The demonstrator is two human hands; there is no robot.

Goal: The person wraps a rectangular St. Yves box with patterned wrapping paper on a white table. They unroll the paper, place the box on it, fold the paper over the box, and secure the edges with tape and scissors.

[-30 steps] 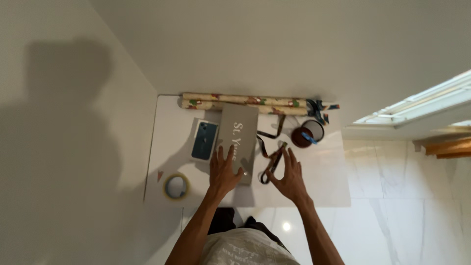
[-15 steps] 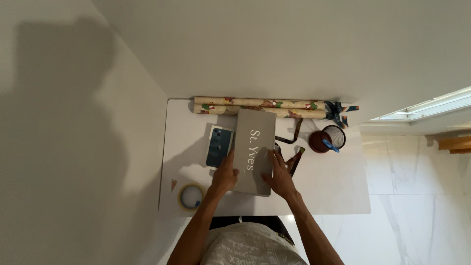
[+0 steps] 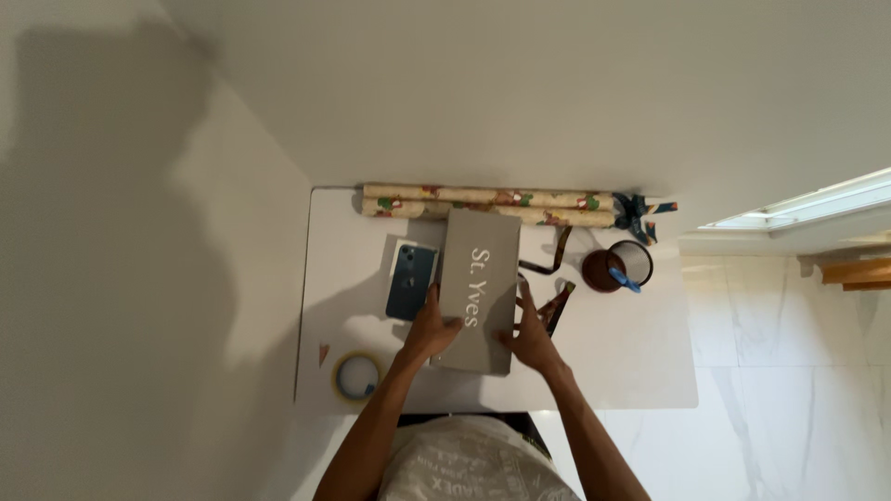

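Left hand [image 3: 432, 331] and right hand [image 3: 531, 336] press against the two long sides of the flat grey rectangular cardboard box [image 3: 478, 288], fingers spread and clamped on its near end. This box lies lengthwise at the middle of the white tabletop [image 3: 631, 362], its near short end close to the front edge and its far end touching the two rolls of cream patterned wrapping paper [image 3: 487, 204] along the back edge. Just left of it, partly under its left side, sits a small white carton with a dark blue picture on its lid [image 3: 412, 280]. A patterned dark ribbon [image 3: 555, 278] trails at its right side, close to the right fingers. A brown mesh pen cup [image 3: 617, 264] stands further right, well apart. A yellow ring of adhesive tape [image 3: 357, 376] lies near the front left corner.

Risk, as a judgement: shifting the box left would push the small carton; shifting it right could snag the ribbon; drawing it nearer could tip it over the front edge. Open room lies toward the right front corner.
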